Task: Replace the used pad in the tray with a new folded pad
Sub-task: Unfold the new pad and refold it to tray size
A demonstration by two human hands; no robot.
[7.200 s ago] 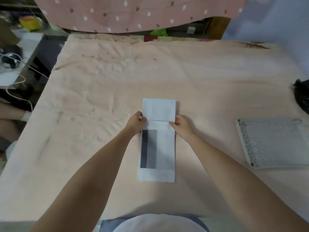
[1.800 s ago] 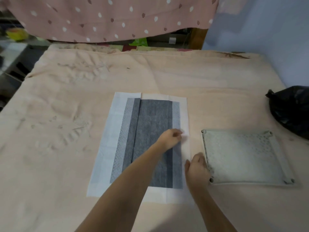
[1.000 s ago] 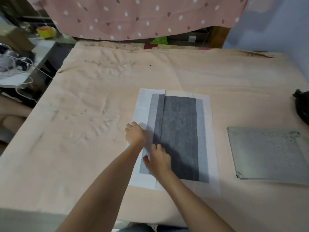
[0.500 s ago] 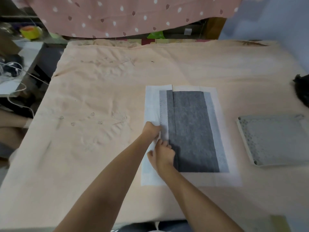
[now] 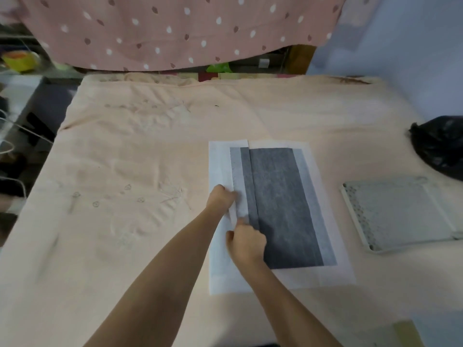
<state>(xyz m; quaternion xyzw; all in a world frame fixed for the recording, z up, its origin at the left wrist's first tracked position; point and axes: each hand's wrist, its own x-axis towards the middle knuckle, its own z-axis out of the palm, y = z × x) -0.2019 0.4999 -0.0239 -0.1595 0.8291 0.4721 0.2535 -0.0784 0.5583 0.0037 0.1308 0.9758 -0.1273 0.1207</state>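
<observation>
The left hand (image 5: 220,197), its grip curled, pinches the last folded strip of the new pad (image 5: 280,209); just below it the right hand (image 5: 246,242), fingers also curled, nips the same strip. The pad spreads to the right of both hands, mostly opened on the bed sheet (image 5: 150,159). Well to their right the tray (image 5: 398,214) lies without a pad, as far as I can tell. Left, I judge: finish unfolding and lay the pad in.
</observation>
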